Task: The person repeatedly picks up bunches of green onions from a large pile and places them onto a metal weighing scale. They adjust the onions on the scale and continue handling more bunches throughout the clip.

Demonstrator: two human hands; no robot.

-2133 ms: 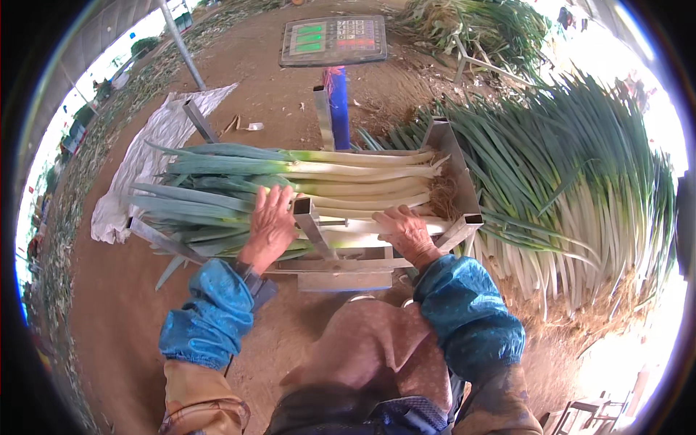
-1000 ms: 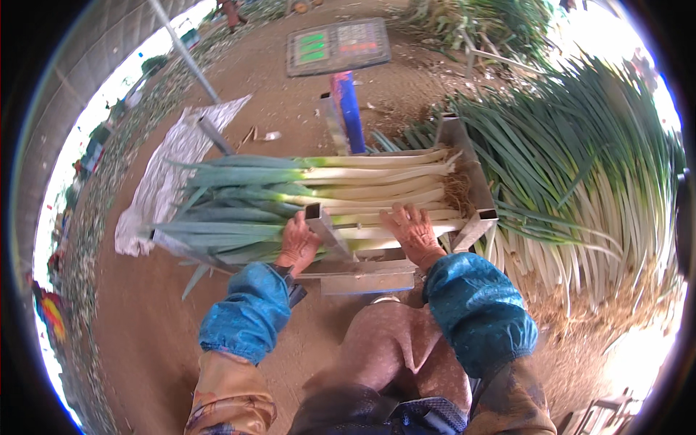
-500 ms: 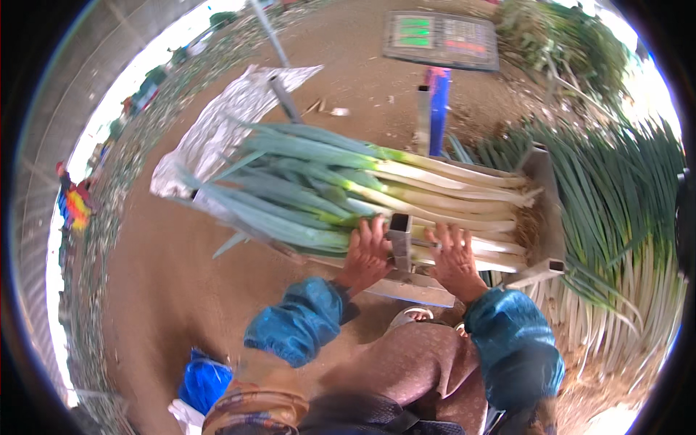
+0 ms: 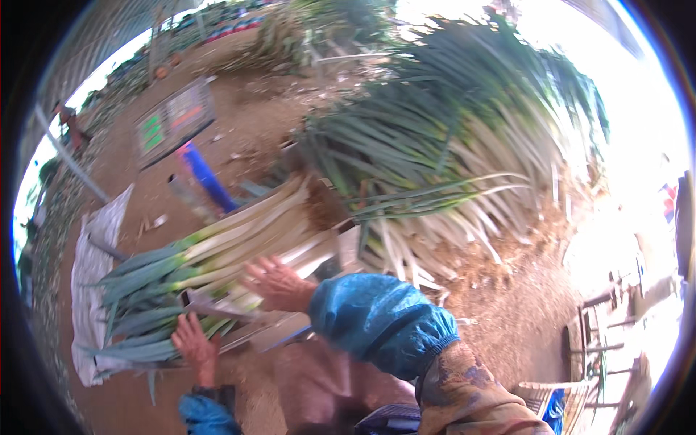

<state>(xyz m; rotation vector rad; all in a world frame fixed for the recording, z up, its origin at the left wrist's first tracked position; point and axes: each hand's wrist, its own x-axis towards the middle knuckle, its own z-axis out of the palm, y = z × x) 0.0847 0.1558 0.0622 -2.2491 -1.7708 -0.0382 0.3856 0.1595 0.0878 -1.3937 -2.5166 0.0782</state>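
Note:
Long green onions (image 4: 239,232) with white stalks and green leaves lie side by side in a metal rack (image 4: 230,310). Their roots face the rack's end plate. My left hand (image 4: 194,344) rests on the green leaves beside a short upright post of the rack, its fingers stretched out and open. Over the white stalks, on the other side of that post, lies my right hand (image 4: 277,284), open with fingers apart. Neither hand is closed around a stalk. Both forearms wear blue sleeve covers (image 4: 380,322).
A big heap of green onions (image 4: 464,138) spreads on the ground to the right. Behind the rack, a scale display (image 4: 174,119) stands on a blue post (image 4: 209,177). A white woven sheet (image 4: 94,290) lies at the left, and a wicker basket (image 4: 569,399) sits at lower right.
The view has swung to the right, so the rack and scale now appear further left and the heap shows fully. Both hands stay on the green onions, fingers still apart.

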